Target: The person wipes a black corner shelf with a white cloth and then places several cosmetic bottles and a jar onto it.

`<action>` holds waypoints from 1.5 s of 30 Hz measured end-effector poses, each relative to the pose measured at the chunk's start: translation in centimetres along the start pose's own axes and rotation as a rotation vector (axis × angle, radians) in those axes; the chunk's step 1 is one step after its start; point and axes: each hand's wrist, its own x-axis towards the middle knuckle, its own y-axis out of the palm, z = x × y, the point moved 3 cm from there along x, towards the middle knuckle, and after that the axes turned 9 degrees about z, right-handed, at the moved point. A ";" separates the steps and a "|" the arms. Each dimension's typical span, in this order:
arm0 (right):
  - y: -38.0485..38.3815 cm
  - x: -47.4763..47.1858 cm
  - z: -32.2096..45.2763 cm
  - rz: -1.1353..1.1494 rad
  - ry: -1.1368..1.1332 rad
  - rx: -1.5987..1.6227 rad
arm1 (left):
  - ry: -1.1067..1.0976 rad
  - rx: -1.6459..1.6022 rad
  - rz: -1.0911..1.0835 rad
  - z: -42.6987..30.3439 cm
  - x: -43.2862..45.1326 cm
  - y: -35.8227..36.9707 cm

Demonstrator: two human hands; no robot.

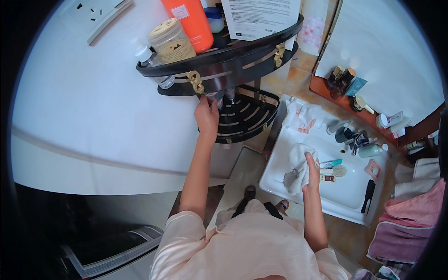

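Note:
My left hand (207,118) reaches to the lower tier of a black corner shelf (245,126), its fingers around a small clear-wrapped item (216,99) just under the upper tier. What that item is cannot be made out. A similar wrapped thing (230,94) stands beside it. My right hand (312,169) grips a crumpled white cloth (297,171) above the white washbasin (280,175). On the upper tier stand an orange bottle (196,31), a lidded jar (173,42), a clear pump bottle (154,63) and a printed white box (262,19).
In the basin lie a hairbrush (338,171), a teal tube and a black-handled object (368,196); a green bottle (371,150) stands by the faucet (357,140). Bottles and tubes line the mirror ledge (325,91). Towels (402,238) hang at right. A wall socket (92,15) is upper left.

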 end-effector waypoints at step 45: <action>-7.2 -1.3 2.1 -0.114 0.008 0.008 | 0.301 0.321 0.341 -4.1 1.4 8.2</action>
